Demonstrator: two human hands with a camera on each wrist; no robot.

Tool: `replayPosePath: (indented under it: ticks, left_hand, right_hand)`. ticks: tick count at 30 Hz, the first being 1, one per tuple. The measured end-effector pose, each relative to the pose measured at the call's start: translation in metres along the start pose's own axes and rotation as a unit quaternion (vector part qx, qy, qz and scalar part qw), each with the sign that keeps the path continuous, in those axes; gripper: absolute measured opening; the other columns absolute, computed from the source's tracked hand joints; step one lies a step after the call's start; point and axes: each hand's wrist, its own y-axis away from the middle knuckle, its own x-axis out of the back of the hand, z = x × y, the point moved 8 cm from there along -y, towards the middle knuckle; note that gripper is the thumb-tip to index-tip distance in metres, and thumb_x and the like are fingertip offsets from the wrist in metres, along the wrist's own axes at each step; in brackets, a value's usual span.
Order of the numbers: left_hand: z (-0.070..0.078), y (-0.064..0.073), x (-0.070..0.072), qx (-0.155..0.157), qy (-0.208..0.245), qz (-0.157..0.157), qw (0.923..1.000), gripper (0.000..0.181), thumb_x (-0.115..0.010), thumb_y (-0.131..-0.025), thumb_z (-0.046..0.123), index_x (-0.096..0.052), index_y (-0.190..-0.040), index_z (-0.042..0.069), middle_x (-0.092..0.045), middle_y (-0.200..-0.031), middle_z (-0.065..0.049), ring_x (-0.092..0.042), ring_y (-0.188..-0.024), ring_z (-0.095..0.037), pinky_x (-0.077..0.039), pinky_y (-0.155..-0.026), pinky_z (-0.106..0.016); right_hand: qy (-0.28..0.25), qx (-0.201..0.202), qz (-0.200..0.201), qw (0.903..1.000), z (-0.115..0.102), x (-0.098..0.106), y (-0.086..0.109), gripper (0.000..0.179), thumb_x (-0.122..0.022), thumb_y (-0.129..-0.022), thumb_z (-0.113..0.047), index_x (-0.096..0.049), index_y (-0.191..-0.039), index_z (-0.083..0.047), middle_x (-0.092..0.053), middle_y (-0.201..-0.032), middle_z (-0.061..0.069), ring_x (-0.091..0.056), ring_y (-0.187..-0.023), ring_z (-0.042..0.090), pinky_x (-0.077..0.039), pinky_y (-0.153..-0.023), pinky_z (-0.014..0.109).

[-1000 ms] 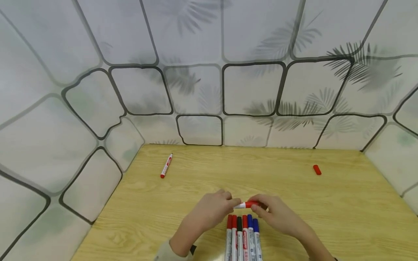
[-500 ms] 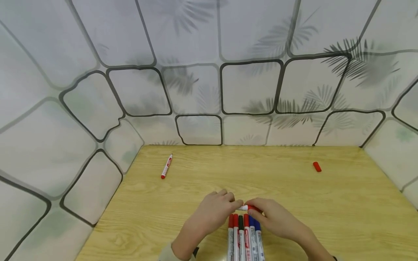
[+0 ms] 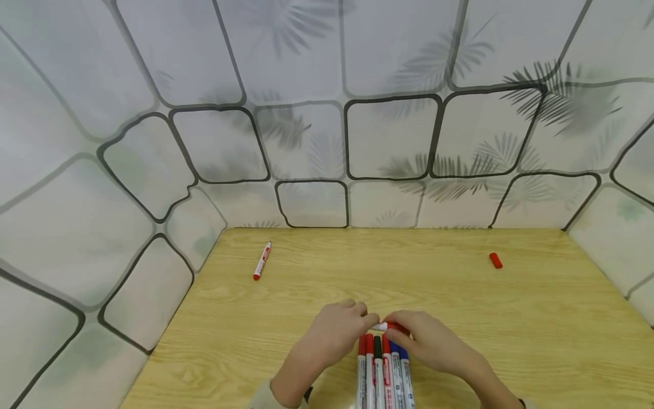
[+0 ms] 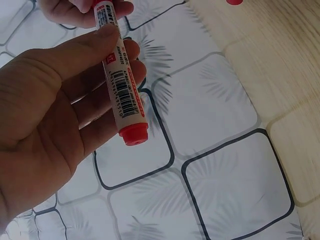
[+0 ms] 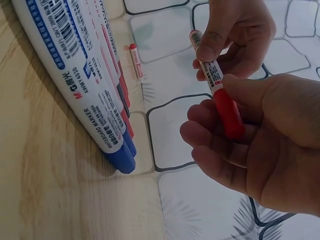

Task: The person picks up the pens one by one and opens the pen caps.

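In the head view, both hands are on one white whiteboard marker with a red cap, above the tops of a row of markers. My left hand [image 3: 334, 330] pinches its barrel [image 4: 122, 85] between thumb and fingers, the red end plug pointing away from the cap. My right hand [image 3: 434, 341] grips the red cap [image 5: 229, 116], thumb at the seam where cap meets barrel. The cap sits on the barrel in the right wrist view. Just below the hands lies the row of capped whiteboard markers [image 3: 379, 375], side by side, with red, black and blue caps.
An uncapped red marker [image 3: 262, 261] lies at the far left of the wooden table [image 3: 378, 267], its tip towards the back. A loose red cap [image 3: 495, 261] lies at the far right. Patterned walls [image 3: 388, 136] enclose the back and sides.
My hands have come slightly closer together, and the right fingers now cover more of the red cap. The loose marker, loose cap and marker row lie as before.
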Motion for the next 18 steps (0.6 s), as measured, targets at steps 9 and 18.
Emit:
replayPosePath:
  ticks: [9,18]
  left_hand:
    - [0.003,-0.001,-0.005,0.005,0.021,-0.035,0.9992,0.027,-0.075,-0.089,0.017,-0.071,-0.114,0.027,-0.066,-0.093,0.012,-0.056,-0.073,-0.002,-0.046,-0.062,-0.015]
    - [0.009,0.001,-0.011,-0.028,0.039,-0.062,0.9969,0.032,-0.077,-0.087,0.012,-0.067,-0.115,0.022,-0.065,-0.086,0.013,-0.048,-0.065,0.002,-0.043,-0.058,-0.015]
  right_hand:
    - [0.072,0.027,0.008,0.997,0.0,-0.003,-0.001,0.026,-0.053,-0.103,-0.037,-0.071,-0.107,-0.019,-0.069,-0.094,-0.012,-0.057,-0.077,-0.002,-0.051,-0.068,0.026]
    - [0.181,0.09,0.029,0.979,-0.013,-0.001,0.006,0.016,-0.059,-0.1,-0.026,-0.072,-0.101,-0.017,-0.068,-0.089,-0.014,-0.062,-0.078,0.0,-0.053,-0.065,0.028]
